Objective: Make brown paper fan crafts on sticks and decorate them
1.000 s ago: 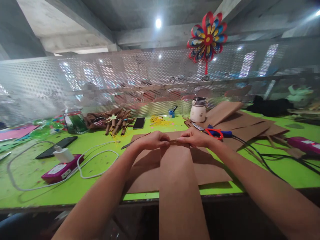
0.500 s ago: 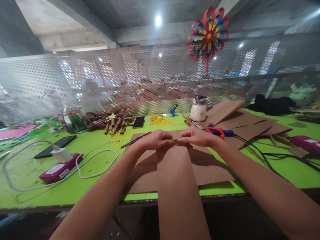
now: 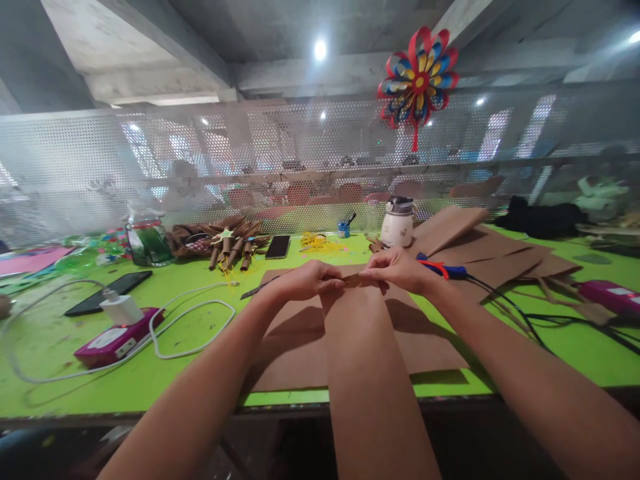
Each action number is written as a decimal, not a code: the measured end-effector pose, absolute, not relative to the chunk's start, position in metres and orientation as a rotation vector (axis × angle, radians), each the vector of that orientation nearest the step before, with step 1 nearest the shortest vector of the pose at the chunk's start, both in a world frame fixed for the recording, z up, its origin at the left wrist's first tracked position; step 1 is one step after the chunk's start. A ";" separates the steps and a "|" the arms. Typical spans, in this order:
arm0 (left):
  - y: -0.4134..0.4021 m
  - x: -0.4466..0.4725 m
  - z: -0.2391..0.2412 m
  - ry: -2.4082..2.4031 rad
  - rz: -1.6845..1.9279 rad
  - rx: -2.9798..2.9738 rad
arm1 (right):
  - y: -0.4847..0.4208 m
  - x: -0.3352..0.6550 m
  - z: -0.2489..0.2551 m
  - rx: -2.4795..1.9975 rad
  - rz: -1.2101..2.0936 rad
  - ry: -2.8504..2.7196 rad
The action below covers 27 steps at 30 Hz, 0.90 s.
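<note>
A long strip of brown paper [image 3: 370, 373] runs from the table's middle toward me and hangs over the front edge. My left hand [image 3: 305, 280] and my right hand [image 3: 395, 270] both pinch its far end, fingertips almost touching, and the end is lifted slightly off the table. Under the strip lies a larger brown paper sheet [image 3: 295, 347] on the green table [image 3: 100, 373]. Scissors with red and blue handles [image 3: 443, 269] lie just right of my right hand.
A magenta power strip [image 3: 117, 338] with a white charger and white cable lies at left. Two black phones [image 3: 107, 293], a bundle of brown paper rolls [image 3: 235, 247], a glass jar [image 3: 147, 241], a white kettle [image 3: 397, 223], stacked brown sheets [image 3: 500, 257], black cables and a perforated screen stand behind.
Both hands stay pinched on the strip's far end, which has risen slightly. The view has shifted a little to the left and down.
</note>
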<state>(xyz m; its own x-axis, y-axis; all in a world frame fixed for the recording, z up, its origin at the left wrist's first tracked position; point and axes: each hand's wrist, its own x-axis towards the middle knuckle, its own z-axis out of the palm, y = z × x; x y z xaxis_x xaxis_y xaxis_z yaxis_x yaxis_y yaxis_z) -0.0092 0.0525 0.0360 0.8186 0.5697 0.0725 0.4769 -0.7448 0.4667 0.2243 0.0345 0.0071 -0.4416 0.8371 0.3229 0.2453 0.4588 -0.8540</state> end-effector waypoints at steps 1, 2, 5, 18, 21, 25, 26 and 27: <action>0.052 -0.010 0.038 0.775 0.285 2.564 | 0.034 0.225 0.008 -0.898 0.972 -1.937; 0.050 -0.011 0.039 0.771 0.279 2.547 | 0.034 0.225 0.008 -0.892 0.983 -1.943; 0.047 -0.011 0.040 0.764 0.243 2.407 | 0.033 0.226 0.009 -0.878 1.016 -1.943; 0.045 -0.018 0.048 0.635 0.161 2.089 | 0.040 0.229 0.009 -0.883 1.025 -1.817; 0.044 -0.020 0.052 0.712 0.175 2.119 | 0.040 0.229 0.009 -0.864 1.040 -1.805; 0.044 -0.023 0.053 0.740 0.193 2.159 | 0.039 0.228 0.010 -0.812 1.075 -1.767; 0.044 -0.023 0.053 0.719 0.194 2.153 | 0.038 0.229 0.011 -0.802 1.078 -1.760; 0.044 -0.024 0.053 0.695 0.193 2.142 | 0.038 0.229 0.011 -0.795 1.081 -1.758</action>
<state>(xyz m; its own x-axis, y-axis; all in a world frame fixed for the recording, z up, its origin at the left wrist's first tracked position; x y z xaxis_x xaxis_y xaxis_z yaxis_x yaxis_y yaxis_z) -0.0241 0.0444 0.0528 0.8332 0.5430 -0.1050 0.4111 -0.4810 0.7744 0.2290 0.0382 0.0112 -0.3915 0.8482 0.3568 0.0648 0.4122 -0.9088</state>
